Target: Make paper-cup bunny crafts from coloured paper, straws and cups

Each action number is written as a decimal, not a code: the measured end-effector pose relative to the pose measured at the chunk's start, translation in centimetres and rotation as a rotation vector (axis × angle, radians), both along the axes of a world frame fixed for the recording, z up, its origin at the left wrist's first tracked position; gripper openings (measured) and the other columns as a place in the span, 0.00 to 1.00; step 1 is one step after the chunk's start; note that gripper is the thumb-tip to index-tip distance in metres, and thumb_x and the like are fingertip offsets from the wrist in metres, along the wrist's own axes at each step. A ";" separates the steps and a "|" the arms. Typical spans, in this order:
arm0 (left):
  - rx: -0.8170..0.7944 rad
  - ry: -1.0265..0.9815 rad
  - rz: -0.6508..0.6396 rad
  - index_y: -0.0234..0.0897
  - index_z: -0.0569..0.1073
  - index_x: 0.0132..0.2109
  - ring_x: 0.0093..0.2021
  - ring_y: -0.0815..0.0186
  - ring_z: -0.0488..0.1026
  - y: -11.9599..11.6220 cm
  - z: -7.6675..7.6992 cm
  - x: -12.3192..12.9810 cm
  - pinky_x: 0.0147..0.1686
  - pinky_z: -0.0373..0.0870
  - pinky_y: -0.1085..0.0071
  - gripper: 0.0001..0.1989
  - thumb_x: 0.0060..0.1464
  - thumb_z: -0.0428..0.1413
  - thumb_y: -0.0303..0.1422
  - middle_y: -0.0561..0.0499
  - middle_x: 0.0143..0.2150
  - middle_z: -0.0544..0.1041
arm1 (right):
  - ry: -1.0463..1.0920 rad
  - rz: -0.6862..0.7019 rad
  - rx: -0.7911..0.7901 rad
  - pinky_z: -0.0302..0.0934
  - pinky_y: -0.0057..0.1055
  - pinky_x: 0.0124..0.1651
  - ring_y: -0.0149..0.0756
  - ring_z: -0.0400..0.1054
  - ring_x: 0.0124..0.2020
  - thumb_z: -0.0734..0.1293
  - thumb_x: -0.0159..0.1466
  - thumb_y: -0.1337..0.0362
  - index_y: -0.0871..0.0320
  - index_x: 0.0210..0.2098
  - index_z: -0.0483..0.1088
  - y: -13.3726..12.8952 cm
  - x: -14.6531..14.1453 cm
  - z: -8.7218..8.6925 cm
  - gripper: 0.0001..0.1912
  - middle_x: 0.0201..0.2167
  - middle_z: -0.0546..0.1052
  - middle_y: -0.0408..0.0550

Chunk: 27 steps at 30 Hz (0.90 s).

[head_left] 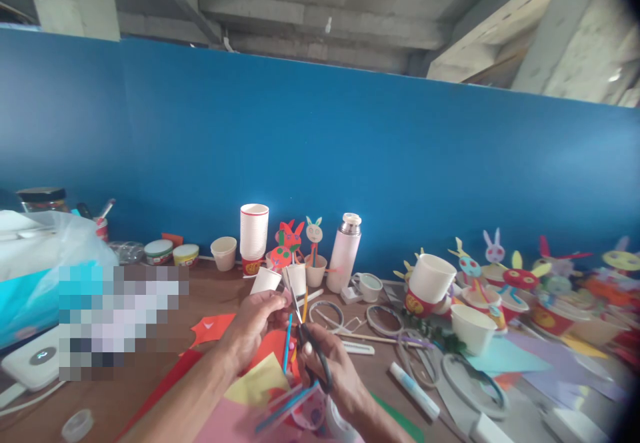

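Note:
My right hand (327, 356) grips black-handled scissors (315, 356), fingers in the loops. Their narrow metal blades point up and away, beside the fingertips of my left hand (263, 313). That left hand is closed in a pinch on what looks like a small pink piece of paper, mostly covered by the fingers. Beneath my hands lie red paper (270, 346), a yellow sheet (257, 381) and a blue strip (288, 343). Just beyond the blades stand white paper cups (316, 271) with red paper rabbit figures (290, 233).
A tall stack of paper cups (254, 236) and a pale pink thermos (345, 253) stand near the blue partition (310, 136). Tape rolls (385, 319), a glue stick (414, 389) and several rabbit-decorated cups (517, 296) crowd the right. A plastic bag (45, 263) sits left.

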<state>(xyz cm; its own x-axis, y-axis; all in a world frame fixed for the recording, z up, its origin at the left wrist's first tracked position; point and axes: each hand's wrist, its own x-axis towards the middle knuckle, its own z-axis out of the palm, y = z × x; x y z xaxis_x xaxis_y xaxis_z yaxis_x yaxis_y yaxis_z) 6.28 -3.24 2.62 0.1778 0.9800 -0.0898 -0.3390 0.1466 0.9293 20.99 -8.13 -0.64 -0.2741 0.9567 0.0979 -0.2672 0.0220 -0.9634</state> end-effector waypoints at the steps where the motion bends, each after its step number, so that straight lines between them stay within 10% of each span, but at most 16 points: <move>1: -0.002 0.002 -0.003 0.30 0.72 0.27 0.21 0.72 0.68 0.0 0.0 0.0 0.28 0.67 0.71 0.07 0.37 0.58 0.30 0.55 0.22 0.73 | -0.005 -0.001 0.000 0.50 0.20 0.19 0.23 0.56 0.14 0.72 0.46 0.43 0.64 0.34 0.67 0.0 0.0 -0.1 0.31 0.13 0.65 0.36; 27: 0.041 0.161 -0.186 0.31 0.74 0.27 0.24 0.71 0.71 1.1 0.9 -2.5 0.31 0.68 0.73 0.04 0.41 0.59 0.29 0.53 0.24 0.77 | -0.093 0.061 0.046 0.48 0.20 0.18 0.22 0.55 0.13 0.70 0.50 0.44 0.65 0.37 0.68 0.1 0.5 -0.7 0.30 0.14 0.66 0.38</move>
<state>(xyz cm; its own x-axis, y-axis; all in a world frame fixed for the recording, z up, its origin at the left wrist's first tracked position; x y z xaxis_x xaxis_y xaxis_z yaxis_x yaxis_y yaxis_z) 3.79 -2.15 3.47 0.3418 0.9352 -0.0927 -0.1571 0.1541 0.9755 21.45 -8.01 -1.32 -0.3420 0.9329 0.1130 -0.1787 0.0535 -0.9825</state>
